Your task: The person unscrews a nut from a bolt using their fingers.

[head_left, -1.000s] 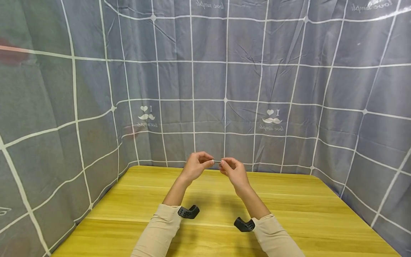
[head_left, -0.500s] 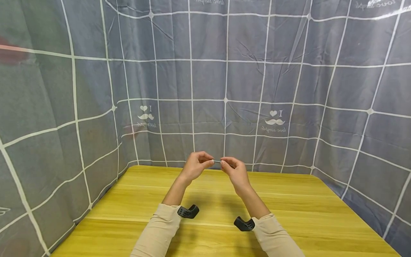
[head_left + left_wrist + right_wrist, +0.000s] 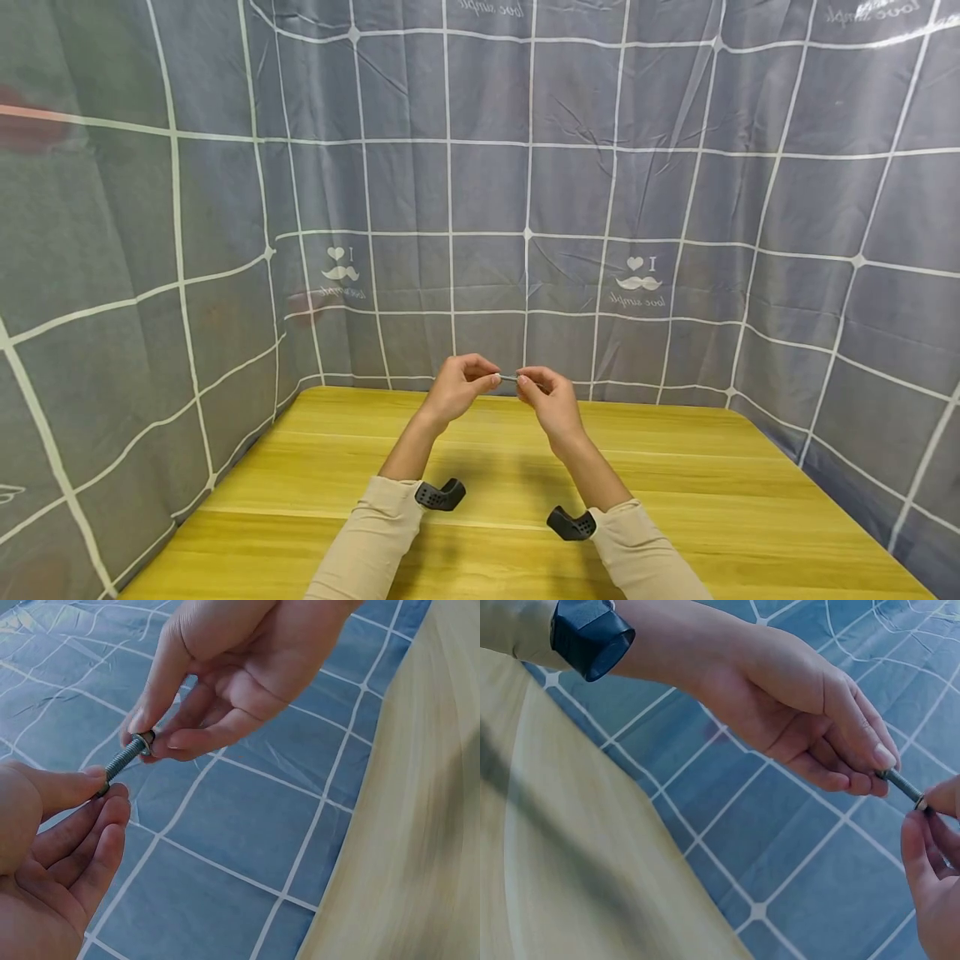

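Left wrist view: fingers of the left hand (image 3: pixel 52 870) pinch one end of a threaded bolt (image 3: pixel 122 761) in midair, the right hand's (image 3: pixel 232 682) its ringed end. Probably mid-threading; next calls for steady twisting.

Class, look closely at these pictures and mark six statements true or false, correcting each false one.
1. The left hand and right hand pinch opposite ends of a bolt. True.
2. The bolt's visible shaft is smooth. False: the left wrist view shows it threaded.
3. A metal ring sits near the right hand's end of the bolt. True.
4. The cloth on the person's forearms is black. False: the sleeves are beige.
5. The curtain behind the table bears white grid lines. True.
6. The bolt lies on the table. False: it is held up between the hands.
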